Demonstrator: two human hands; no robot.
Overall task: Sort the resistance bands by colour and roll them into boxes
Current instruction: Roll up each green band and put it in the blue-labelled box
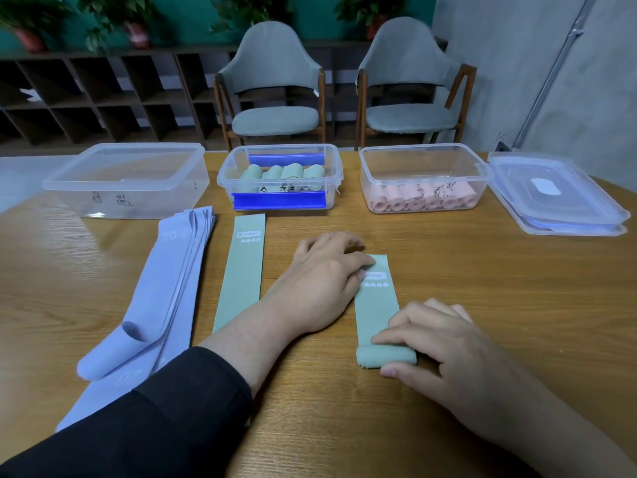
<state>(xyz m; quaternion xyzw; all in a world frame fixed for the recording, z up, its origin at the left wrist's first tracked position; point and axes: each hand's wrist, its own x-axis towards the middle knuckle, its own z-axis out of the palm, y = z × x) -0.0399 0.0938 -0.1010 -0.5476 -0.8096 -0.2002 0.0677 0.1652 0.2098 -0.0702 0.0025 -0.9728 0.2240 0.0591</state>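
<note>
Rolling the green band (376, 305) is the step we judge to be in hand: its near end is already curled into a short roll, and the rest lies flat on the table (482, 270), label upward. Our right hand (444, 346) curls its fingers and thumb round that roll, while our left hand (324, 284) lies with straight fingers pressing the far end flat.

Looking at what is done, we see the pink box (424, 177) holding a row of pink rolls and no pink band left loose on the table, so that colour looks finished. The middle box (280, 177) already holds several green rolls. Beside our left arm a second green band (241, 270) lies flat and unrolled, so two green ones remain, counting the one we hold.

The lilac bands (162, 288) sit in a loose stack at the left, none rolled, and the left box (127, 181) appears to hold nothing. We judge the work a little past halfway. Lids (558, 198) rest stacked at the far right.
</note>
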